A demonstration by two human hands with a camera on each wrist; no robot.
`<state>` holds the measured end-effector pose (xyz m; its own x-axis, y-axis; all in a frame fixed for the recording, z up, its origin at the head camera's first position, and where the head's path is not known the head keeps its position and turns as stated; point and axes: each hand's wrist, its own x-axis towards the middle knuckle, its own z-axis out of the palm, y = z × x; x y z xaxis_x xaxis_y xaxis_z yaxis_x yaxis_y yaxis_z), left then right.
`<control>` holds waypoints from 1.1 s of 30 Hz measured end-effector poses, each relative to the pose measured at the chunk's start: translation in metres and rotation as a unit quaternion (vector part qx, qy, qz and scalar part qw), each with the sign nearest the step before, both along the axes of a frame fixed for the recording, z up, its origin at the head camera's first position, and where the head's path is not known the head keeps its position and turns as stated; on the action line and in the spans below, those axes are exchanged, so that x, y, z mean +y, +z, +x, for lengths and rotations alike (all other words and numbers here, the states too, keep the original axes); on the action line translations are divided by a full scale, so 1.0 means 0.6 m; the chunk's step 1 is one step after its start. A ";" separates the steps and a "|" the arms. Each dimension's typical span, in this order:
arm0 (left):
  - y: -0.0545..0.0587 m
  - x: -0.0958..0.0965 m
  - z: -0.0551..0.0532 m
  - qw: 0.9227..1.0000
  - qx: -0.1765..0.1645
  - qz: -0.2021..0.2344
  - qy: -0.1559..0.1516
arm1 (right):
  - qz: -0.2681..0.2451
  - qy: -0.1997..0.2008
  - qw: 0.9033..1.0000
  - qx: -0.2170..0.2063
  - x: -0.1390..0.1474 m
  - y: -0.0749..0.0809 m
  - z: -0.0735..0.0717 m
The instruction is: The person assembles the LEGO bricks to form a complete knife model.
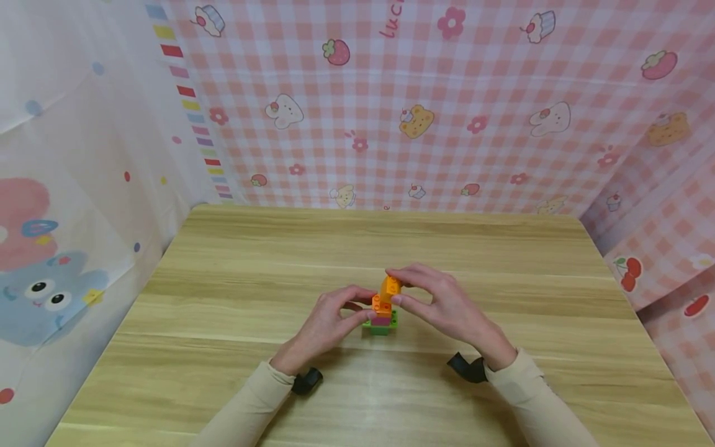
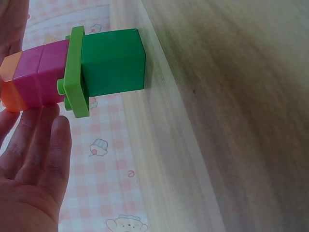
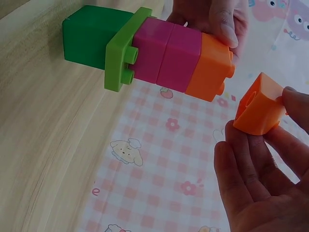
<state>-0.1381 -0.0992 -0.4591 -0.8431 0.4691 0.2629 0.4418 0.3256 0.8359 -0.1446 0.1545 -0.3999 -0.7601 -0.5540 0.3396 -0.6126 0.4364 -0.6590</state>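
A tower of toy building blocks stands upright on the table. At its foot is a dark green block (image 3: 89, 36), then a flat light green plate (image 2: 75, 72) with studs, two magenta blocks (image 3: 166, 55) and an orange block (image 3: 210, 65) on top. My left hand (image 1: 332, 316) holds the tower near its top, thumb and fingers on the orange block. In my right hand (image 1: 447, 301), thumb and fingers pinch a second orange block (image 3: 263, 106), tilted, with its hollow underside partly showing. That block is just above the tower, apart from its studs in the right wrist view.
The wood-grain table (image 1: 251, 261) extends around the tower on all sides. A pink checked cloth (image 1: 380, 81) hangs behind it and a white patterned cloth (image 1: 72, 124) at the left. Black straps (image 1: 468, 367) sit at both wrists.
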 end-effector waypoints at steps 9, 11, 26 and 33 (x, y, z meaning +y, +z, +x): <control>0.001 0.000 0.001 1.000 0.002 -0.002 -0.001 | -0.001 0.011 1.000 0.006 -0.004 -0.002 0.000; 0.001 0.000 0.001 1.000 0.002 0.000 -0.002 | -0.002 0.012 1.000 0.005 -0.005 -0.002 0.000; 0.003 0.001 0.001 1.000 0.002 0.001 0.003 | 0.006 0.018 1.000 0.015 -0.017 -0.013 0.001; 0.005 0.000 0.003 1.000 0.009 -0.003 -0.003 | 0.009 0.031 0.999 0.031 -0.021 -0.016 0.000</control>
